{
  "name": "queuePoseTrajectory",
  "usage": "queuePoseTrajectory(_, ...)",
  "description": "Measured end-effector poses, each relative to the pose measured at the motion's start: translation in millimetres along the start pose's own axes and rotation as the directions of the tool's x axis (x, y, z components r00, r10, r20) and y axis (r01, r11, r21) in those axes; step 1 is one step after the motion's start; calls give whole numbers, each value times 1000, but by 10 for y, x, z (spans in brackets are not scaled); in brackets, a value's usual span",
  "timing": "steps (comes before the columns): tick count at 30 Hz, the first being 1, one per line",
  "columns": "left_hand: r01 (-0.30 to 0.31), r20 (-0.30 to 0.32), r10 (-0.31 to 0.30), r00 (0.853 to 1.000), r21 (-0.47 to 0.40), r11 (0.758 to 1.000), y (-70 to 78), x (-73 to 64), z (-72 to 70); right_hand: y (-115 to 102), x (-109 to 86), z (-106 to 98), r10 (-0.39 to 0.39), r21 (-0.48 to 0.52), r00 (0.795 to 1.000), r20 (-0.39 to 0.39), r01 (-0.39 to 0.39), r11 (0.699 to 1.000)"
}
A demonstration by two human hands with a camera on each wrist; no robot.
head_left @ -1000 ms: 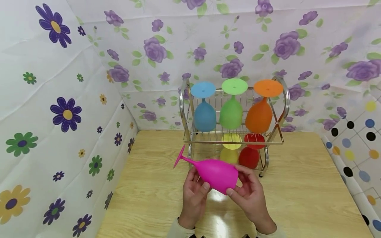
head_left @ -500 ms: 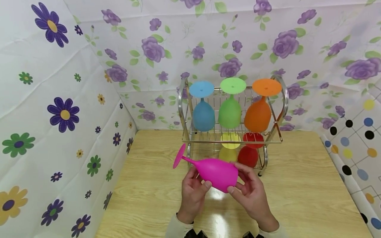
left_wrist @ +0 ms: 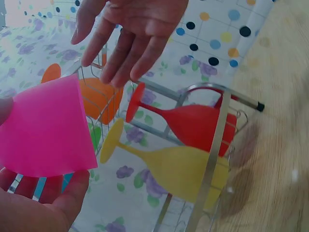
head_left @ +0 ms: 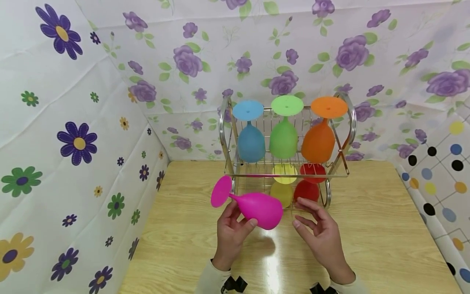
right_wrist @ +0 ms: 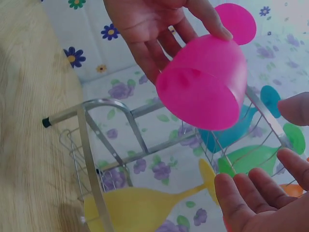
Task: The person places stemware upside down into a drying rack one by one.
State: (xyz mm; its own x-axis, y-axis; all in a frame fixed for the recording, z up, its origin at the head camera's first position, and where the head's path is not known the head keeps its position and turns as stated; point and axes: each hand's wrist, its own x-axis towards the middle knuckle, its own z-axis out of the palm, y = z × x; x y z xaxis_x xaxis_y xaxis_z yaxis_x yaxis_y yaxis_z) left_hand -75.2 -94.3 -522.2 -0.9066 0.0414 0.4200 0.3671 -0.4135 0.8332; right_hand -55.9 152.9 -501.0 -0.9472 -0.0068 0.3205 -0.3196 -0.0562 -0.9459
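My left hand grips a pink plastic goblet round its bowl near the stem. The goblet lies tilted, its foot up at the left and its mouth down to the right; the right wrist view looks into the hollow pink bowl. To the right of the rim, my right hand is apart from the goblet, fingers spread and slightly bent, holding nothing. Just behind both hands, a yellow goblet and a red goblet stand upside down on the rack's lower shelf.
A two-tier chrome rack stands on the wooden table by the flowered back cloth. On its upper tier are upside-down blue, green and orange goblets. Cloth walls flank the table left and right.
My right hand has let go of the pink goblet's rim and moved right. The left hand has shifted slightly left with the goblet, turning its mouth downward and showing more of the foot.
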Motion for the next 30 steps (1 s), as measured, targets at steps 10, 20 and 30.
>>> queuePoseTrajectory(10,47,-46,-37,998,233,971,-31,7,-107,97,29,-170,32,-147,991,-130,-51,988)
queuePoseTrajectory(20,104,-68,-85,994,373,922,-110,-9,-207,302,87,-335,-67,-267,960,-272,-8,964)
queuePoseTrajectory(30,152,-76,-132,988,507,849,-282,41,-308,515,179,-493,-102,-517,911,-400,-133,846)
